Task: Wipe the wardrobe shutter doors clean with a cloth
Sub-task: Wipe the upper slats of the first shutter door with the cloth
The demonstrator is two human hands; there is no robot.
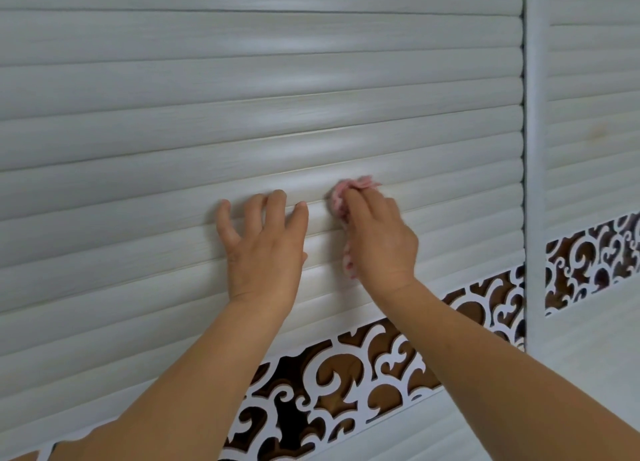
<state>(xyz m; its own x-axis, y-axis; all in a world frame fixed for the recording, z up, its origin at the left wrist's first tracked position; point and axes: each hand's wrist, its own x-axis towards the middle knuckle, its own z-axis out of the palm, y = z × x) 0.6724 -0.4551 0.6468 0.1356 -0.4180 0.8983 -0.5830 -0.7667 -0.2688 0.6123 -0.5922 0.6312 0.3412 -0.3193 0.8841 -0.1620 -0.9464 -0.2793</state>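
A white shutter door (242,79) of horizontal rounded slats fills the view. My left hand (263,242) rests flat on the slats with its fingers spread, just left of centre. To its right, my right hand (381,242) grips a bunched pink cloth (341,197) and presses it against a slat. The cloth shows above my fingertips and along the left side of my palm; the rest is hidden under the hand.
A carved white scroll band (363,367) over a dark brown backing runs below the slats. A vertical white frame post (535,148) separates this door from a second shutter door (592,114) at the right.
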